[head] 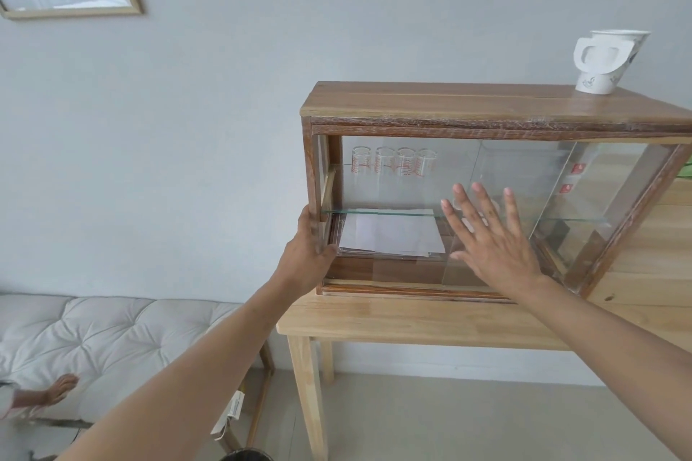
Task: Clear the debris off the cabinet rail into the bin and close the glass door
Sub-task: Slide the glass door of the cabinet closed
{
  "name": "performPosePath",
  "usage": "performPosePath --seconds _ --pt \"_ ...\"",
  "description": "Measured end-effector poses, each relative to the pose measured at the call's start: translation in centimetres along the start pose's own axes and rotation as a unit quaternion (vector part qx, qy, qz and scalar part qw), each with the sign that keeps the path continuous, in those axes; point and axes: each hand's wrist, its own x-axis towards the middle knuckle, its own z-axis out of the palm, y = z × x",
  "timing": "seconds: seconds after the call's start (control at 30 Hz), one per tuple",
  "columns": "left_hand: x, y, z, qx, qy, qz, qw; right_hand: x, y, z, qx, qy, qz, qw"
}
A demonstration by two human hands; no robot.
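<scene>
A wooden cabinet (449,105) with sliding glass doors stands on a light wooden table. My left hand (309,254) grips the cabinet's left front post near the bottom corner. My right hand (490,236) lies flat with fingers spread against the glass door (505,176), whose left edge sits around the cabinet's middle. The bottom rail (393,288) runs along the cabinet's front; I see no debris on it. The dark rim of a bin (245,456) shows at the bottom edge of the view.
Several measuring glasses (393,161) stand on the cabinet's upper glass shelf, white papers (389,234) lie below. A paper cup (606,60) sits on the cabinet top. A cushioned bench (112,341) stands at the left, with another person's hand (56,389) on it.
</scene>
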Motion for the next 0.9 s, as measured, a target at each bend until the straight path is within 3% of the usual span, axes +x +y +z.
performPosePath --seconds 0.7,0.9 --pt "-0.4 0.4 -0.5 0.015 -0.003 0.000 1.000 6.2 -7.9 -1.6 0.004 0.022 -0.026 0.999" --pt "-0.7 1.2 -1.1 0.042 -0.026 -0.014 0.999 6.2 -8.3 -3.2 0.035 -0.016 -0.010 0.999"
